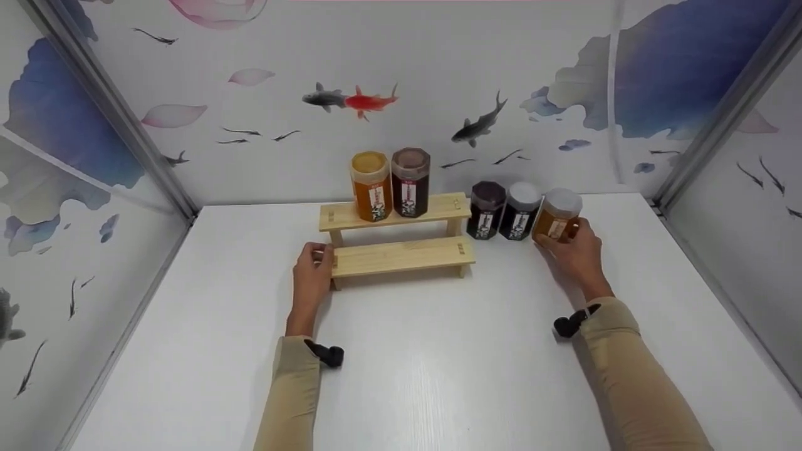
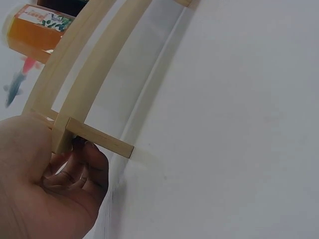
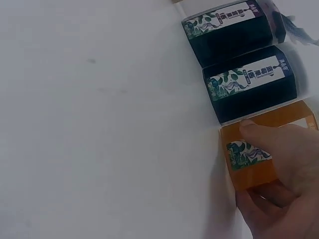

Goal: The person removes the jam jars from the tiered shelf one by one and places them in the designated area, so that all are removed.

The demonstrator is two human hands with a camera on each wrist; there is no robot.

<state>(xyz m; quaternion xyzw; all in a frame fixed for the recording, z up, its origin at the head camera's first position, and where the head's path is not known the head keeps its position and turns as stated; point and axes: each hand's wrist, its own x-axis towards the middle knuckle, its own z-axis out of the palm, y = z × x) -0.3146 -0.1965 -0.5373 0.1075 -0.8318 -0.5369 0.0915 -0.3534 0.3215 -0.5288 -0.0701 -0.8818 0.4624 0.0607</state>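
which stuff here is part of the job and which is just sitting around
In use: amber jar gripped by right hand; wooden rack held at its end by left hand.
Idle: two dark jars on the table; two jars on the rack's top step.

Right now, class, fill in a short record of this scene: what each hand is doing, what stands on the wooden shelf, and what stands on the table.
left hand: left hand grips the left end of the wooden step shelf
right hand: right hand holds the amber jar, which stands on the white table
upper step: orange jar and dark red jar, side by side
lower step: bare
table, right of shelf: two dark jars in a row beside the amber jar
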